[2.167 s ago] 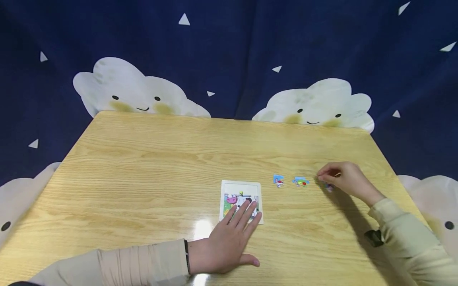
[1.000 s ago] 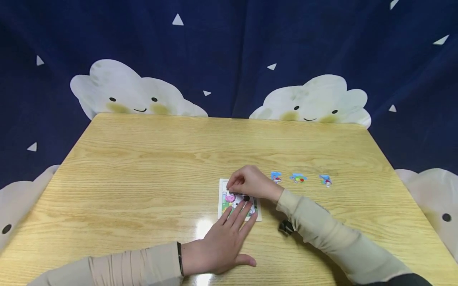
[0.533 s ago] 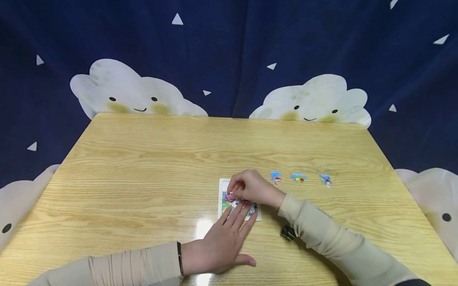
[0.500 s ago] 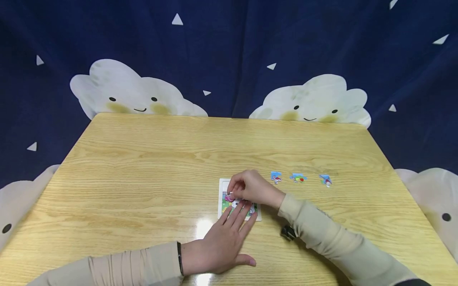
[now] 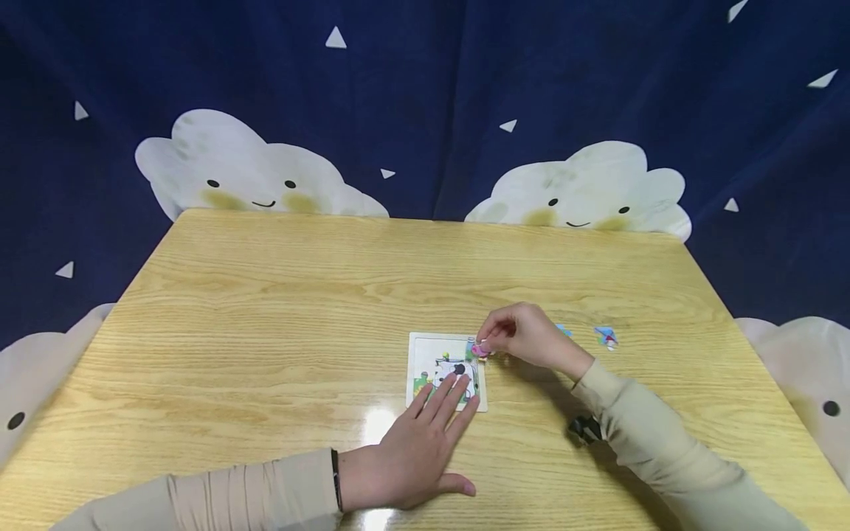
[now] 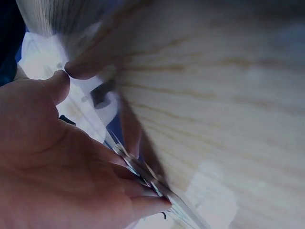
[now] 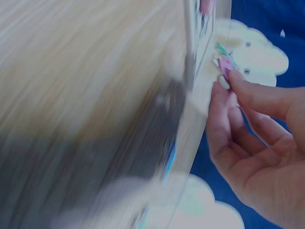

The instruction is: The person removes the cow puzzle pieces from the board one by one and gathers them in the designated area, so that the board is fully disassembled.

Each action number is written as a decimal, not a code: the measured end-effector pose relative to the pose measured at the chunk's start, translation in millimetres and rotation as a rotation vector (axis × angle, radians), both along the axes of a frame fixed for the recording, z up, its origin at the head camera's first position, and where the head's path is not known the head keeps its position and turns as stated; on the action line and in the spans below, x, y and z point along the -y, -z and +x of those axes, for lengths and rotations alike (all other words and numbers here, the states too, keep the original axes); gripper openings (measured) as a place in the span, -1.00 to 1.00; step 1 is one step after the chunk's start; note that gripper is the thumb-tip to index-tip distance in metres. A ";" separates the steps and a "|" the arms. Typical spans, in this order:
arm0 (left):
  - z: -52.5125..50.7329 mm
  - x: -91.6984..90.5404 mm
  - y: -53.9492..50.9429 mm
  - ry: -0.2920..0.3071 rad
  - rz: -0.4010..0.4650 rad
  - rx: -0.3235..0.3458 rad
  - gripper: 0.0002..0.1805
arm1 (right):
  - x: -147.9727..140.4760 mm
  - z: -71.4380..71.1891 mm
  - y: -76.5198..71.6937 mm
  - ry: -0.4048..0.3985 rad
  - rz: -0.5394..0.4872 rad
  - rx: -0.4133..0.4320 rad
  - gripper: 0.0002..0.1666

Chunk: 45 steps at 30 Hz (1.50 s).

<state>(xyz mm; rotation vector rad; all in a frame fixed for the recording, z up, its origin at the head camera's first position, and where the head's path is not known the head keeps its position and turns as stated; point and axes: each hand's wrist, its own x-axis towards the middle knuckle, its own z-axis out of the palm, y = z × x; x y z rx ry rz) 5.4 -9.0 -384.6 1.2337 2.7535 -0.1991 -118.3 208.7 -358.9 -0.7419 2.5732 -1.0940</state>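
Note:
A small white-framed puzzle board (image 5: 428,346) lies on the table, with cow picture pieces in its lower part and bare white along its top and upper left. My left hand (image 5: 421,450) rests on the board's near part, fingers straight and spread, partly covering the picture. Between thumb and fingertips, my right hand (image 5: 531,341) pinches a puzzle piece (image 5: 479,349) with the cow's pink muzzle, at the board's upper right edge. In the right wrist view this pink-and-green piece (image 7: 225,64) is raised clear of the table.
To the right on the wooden table (image 5: 299,295) lies a loose kite puzzle piece (image 5: 606,337). Another blue piece (image 5: 563,330) shows only partly behind my right hand. A dark blue curtain (image 5: 425,96) with clouds hangs beyond the table's far edge.
My right hand reached from the loose pieces to the board, then pulled the cow-muzzle piece out and carried it rightward. My left hand has stayed on the board.

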 end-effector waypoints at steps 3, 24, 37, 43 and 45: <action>0.4 -0.2 0.1 -0.002 0.003 -0.004 0.10 | -18.6 1.8 1.9 0.021 0.044 -0.012 -0.83; -1.1 1.1 0.5 0.020 0.018 -0.004 0.10 | -47.6 15.6 12.1 0.098 0.180 -0.165 -0.84; -0.6 3.6 -1.4 0.010 0.036 0.016 0.09 | -21.9 15.6 4.4 0.051 0.069 -0.151 -0.92; -0.3 2.8 -2.8 0.015 0.033 0.010 0.08 | 12.1 11.7 4.3 -0.024 0.038 -0.122 -0.96; -0.1 2.0 -3.2 0.016 0.031 0.015 0.07 | 21.7 10.4 5.0 -0.052 0.034 -0.114 -0.96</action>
